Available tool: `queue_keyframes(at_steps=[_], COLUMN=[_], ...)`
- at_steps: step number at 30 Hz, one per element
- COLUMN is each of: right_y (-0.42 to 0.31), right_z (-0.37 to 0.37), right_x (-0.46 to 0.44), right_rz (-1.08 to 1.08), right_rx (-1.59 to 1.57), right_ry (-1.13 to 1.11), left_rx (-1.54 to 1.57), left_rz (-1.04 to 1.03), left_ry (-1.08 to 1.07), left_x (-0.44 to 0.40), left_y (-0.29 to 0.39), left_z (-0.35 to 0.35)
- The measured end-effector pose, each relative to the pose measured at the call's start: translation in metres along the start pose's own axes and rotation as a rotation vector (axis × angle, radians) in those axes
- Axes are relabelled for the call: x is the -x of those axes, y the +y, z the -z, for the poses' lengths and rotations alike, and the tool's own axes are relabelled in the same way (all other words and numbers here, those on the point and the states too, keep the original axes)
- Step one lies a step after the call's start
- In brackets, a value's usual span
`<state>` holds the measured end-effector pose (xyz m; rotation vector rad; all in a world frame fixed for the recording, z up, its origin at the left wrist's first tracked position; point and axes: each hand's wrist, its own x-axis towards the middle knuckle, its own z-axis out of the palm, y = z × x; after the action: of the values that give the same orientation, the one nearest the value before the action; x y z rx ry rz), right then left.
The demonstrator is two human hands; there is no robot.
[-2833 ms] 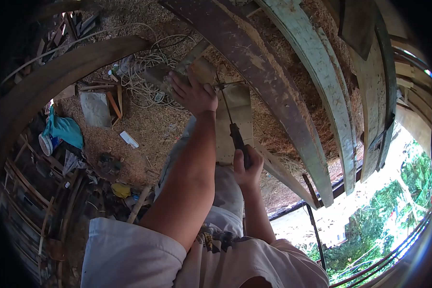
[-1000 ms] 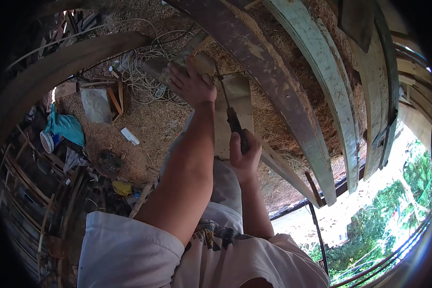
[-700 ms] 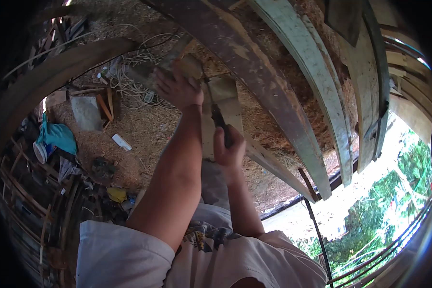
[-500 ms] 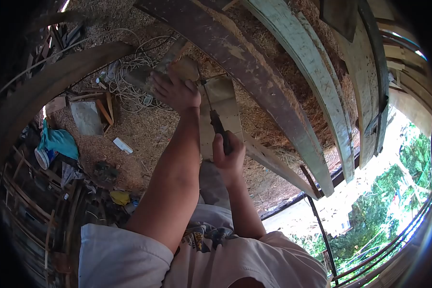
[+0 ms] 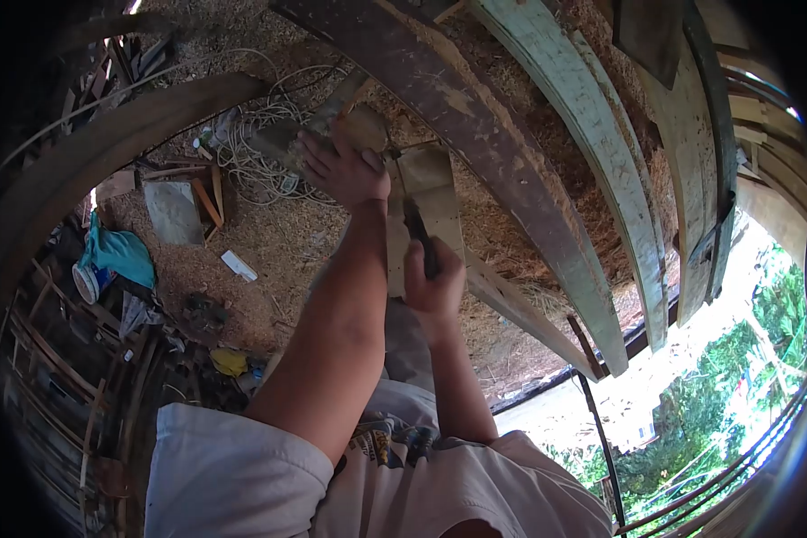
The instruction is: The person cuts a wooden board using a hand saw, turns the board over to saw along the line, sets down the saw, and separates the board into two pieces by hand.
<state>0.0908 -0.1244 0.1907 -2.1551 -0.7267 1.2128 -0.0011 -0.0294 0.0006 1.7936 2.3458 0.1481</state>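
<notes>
My right hand (image 5: 436,285) is wrapped around the dark handle of a thin-bladed saw (image 5: 412,218). The blade, seen nearly edge-on, points away from me toward a piece of wood (image 5: 366,127). My left hand (image 5: 348,172) lies with fingers spread on the wood, left of the blade's far end. Below the blade is a pale brown board (image 5: 429,184). Exactly where the blade meets the wood is too small to make out.
Long curved timbers, one brown (image 5: 498,134) and one pale green (image 5: 583,117), rise on the right. Tangled pale cord (image 5: 260,157) lies on the shavings-covered ground. A teal bag (image 5: 121,257) and wood scraps are at left. Greenery (image 5: 717,403) shows beyond the edge.
My right hand and the saw have moved slightly forward, toward the wood. My left hand keeps its place on the wood. The whole view has shifted a little.
</notes>
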Motion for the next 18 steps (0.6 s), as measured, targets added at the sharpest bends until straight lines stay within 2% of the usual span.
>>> queue_keyframes(at_steps=[10,12,15,18], right_y=[0.008,0.007,0.003,0.001], right_z=[-0.003,0.01,-0.006,-0.013], right_x=[-0.002,0.009,-0.011,-0.019], right_rz=[0.042,-0.031,0.025,0.005], right_rx=[-0.057,-0.05,0.02,-0.005], right_ry=[0.054,0.0,0.0,0.025], left_rx=[-0.006,-0.005,0.007,0.004], left_rz=[0.008,0.006,-0.019,0.006], left_ry=[-0.007,-0.005,0.042,-0.031], left_x=[0.001,0.002,0.001,0.0], left_y=[-0.001,0.0,0.0,-0.001], left_z=[0.0,-0.001,0.0,0.003])
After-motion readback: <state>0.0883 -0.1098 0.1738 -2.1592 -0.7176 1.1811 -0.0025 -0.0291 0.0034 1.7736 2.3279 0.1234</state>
